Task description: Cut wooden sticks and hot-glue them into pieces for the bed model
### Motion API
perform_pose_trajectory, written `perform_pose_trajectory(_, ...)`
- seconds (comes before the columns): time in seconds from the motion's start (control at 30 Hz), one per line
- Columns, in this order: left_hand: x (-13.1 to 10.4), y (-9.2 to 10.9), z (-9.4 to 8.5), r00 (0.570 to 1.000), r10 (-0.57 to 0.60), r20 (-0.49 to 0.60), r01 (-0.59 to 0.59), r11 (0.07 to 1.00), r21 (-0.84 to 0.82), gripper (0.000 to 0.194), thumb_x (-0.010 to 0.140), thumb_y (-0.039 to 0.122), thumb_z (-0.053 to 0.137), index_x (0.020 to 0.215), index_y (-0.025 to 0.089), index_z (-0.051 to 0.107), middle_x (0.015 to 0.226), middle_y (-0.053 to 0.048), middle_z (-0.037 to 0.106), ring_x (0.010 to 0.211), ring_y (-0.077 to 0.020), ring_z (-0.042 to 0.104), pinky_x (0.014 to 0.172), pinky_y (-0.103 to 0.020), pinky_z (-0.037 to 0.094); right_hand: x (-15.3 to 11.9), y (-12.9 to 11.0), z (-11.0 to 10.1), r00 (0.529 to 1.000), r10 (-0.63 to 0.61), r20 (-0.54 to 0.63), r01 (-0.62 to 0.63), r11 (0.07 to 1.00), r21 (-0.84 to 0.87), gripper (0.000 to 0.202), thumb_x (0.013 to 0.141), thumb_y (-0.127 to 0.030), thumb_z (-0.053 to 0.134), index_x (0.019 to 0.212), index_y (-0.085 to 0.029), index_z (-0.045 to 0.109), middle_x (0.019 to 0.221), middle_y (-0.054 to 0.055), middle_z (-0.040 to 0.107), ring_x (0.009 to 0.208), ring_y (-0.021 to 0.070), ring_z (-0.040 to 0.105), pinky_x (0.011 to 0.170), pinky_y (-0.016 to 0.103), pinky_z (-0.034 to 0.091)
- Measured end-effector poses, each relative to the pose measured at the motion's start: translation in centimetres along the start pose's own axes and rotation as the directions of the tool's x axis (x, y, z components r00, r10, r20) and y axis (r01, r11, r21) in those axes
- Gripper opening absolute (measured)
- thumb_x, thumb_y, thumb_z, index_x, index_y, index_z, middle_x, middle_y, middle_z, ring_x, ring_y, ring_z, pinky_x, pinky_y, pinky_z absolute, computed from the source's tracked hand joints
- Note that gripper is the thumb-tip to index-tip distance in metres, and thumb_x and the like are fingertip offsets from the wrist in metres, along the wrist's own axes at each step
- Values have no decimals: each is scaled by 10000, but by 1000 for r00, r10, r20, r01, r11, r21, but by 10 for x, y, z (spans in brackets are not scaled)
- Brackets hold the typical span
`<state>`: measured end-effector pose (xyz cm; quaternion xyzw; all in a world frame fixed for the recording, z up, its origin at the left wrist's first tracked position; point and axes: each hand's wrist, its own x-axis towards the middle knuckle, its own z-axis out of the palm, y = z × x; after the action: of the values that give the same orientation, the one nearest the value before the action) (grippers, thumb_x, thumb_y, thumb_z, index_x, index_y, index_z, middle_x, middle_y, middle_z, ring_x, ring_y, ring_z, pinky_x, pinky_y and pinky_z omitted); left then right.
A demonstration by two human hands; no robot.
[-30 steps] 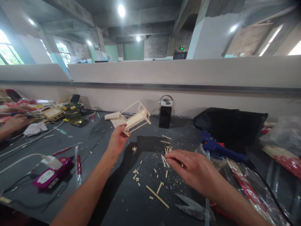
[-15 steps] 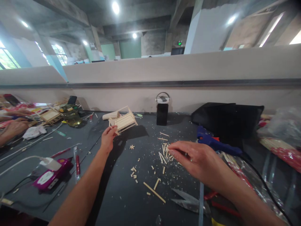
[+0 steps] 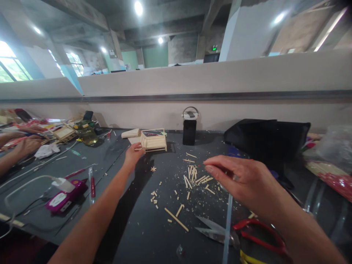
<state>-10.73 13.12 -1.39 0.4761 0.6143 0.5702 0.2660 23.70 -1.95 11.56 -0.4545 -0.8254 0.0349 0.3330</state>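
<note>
My left hand [image 3: 134, 156] grips the near left end of a small model frame [image 3: 154, 142] built of thin wooden sticks, standing level on the dark table. My right hand [image 3: 236, 176] hovers to the right of a pile of short wooden sticks [image 3: 192, 172], thumb and forefinger pinched together. Whatever may be between those fingertips is too small to make out. Behind the right hand, a blue glue gun [image 3: 233, 150] is mostly hidden. Scissors [image 3: 216, 231] with red handles lie below it, beside a translucent glue stick [image 3: 227, 229]. A little star of stick pieces [image 3: 153, 169] lies below the model.
A black phone [image 3: 189, 132] stands upright at the back. A purple power strip [image 3: 66, 198] with cables lies left. A co-worker's hands [image 3: 29, 145] are at the far left, near a bottle of yellowish liquid [image 3: 87, 135]. A black bag [image 3: 264, 139] sits back right.
The model frame has gone from tilted to level, lowered and shifted right with my left hand. My right hand has moved right, off the stick pile, uncovering more sticks.
</note>
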Motion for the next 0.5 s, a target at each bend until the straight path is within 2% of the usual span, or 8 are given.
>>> perform_pose_trajectory(0.07,-17,1,-8,1000,18,-4,-18,996,90,455,526,281,758,966,176,713,796,-31,668,720,-196,595,723,-330,466,0,1,-4,1000,5,-12,-4,1000,7,149,909,-265,537,930,-239,682,837,-28,754,726,148,705,636,244,494)
perform_pose_trajectory(0.13,-31,0,-16,999,39,-36,-33,986,165,490,552,283,744,1031,193,692,834,-28,661,740,-199,583,753,-339,455,1,2,-5,1000,-1,-14,1,1000,5,144,909,-265,540,917,-243,682,818,-31,750,705,144,699,630,241,493)
perform_pose_trajectory(0.23,-37,-4,-17,998,32,-52,-19,973,229,511,589,328,734,1076,191,664,816,-29,659,713,-202,586,724,-333,452,1,2,-5,1000,-24,-6,23,1000,-20,160,911,-263,525,916,-239,683,827,-18,757,703,152,705,621,243,506)
perform_pose_trajectory(0.37,-21,-8,-3,1000,-16,-25,21,973,228,507,561,332,774,1033,183,660,711,-19,667,634,-203,605,634,-302,445,1,-1,-3,999,-52,3,52,997,-51,212,924,-276,481,917,-228,687,856,8,767,697,162,711,604,252,524)
perform_pose_trajectory(0.5,4,-7,11,998,-38,-49,45,987,156,484,598,270,749,1059,177,635,747,-44,695,669,-212,642,629,-286,441,1,-2,-4,999,-49,9,50,997,-57,204,918,-276,485,913,-232,684,846,-2,764,707,161,714,611,248,524)
